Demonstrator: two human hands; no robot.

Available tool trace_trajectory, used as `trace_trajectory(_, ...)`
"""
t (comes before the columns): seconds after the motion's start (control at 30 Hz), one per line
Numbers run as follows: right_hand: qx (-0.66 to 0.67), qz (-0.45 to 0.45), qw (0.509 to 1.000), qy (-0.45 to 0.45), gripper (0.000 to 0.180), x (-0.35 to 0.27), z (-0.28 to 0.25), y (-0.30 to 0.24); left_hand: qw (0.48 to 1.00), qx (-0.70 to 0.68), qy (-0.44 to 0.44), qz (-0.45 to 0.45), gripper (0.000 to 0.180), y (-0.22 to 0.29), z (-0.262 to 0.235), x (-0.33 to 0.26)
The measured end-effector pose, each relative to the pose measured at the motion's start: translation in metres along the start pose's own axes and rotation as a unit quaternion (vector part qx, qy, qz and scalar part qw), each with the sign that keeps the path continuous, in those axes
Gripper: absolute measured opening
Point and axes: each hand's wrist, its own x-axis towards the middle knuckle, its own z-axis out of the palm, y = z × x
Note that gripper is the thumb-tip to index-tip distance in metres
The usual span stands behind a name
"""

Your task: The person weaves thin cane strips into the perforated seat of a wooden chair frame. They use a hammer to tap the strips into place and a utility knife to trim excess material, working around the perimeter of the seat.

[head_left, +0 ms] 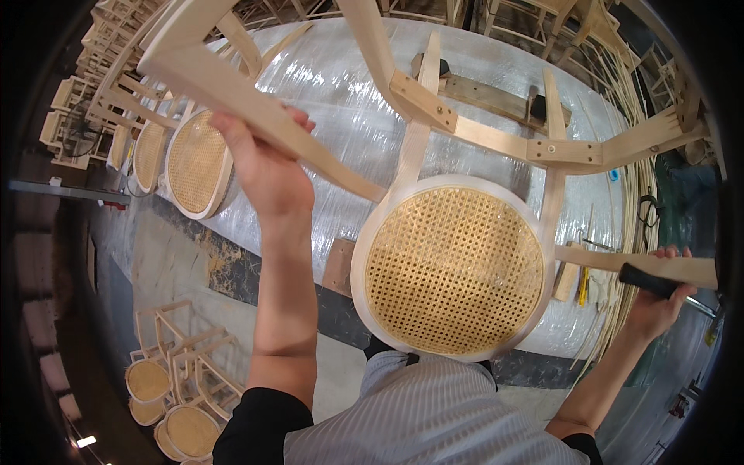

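Note:
A pale wooden chair with a round woven cane seat (pixel 453 271) is tipped over in front of me, the seat facing up towards me. My left hand (pixel 271 167) is closed round a thick, angled wooden chair leg (pixel 232 97), left of the seat. On the right, my right hand (pixel 659 306) grips another chair leg (pixel 674 270). That same hand also holds a black-handled tool (pixel 651 281) with a metal shaft. Its tip and exact kind cannot be made out. Curved wooden rails (pixel 492 138) with screwed joints cross beyond the seat.
A table wrapped in shiny plastic film (pixel 341 85) lies beneath. More cane-seated chairs (pixel 194 167) stand at left, others on the floor (pixel 190 430) lower left. Wooden blocks (pixel 480 94) lie at the back. Long thin cane strips (pixel 632 201) and a yellow tool (pixel 583 285) are at right.

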Motion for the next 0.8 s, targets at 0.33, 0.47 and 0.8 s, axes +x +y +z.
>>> trace_trajectory(0.33,0.000,-0.054,0.999,0.007,0.081,-0.001,0.015,0.004,0.998,0.007,0.054,0.008,0.074,-0.015,0.001,0.003)
trace_trajectory(0.47,-0.002,-0.056,0.998,0.016,0.073,-0.003,0.018,0.007,0.998,0.030,0.059,-0.001,0.071,-0.018,0.010,0.003)
trace_trajectory(0.8,-0.074,-0.101,0.987,0.096,0.062,0.001,0.049,0.009,0.993,0.119,0.026,0.006,0.078,-0.019,0.015,0.006)
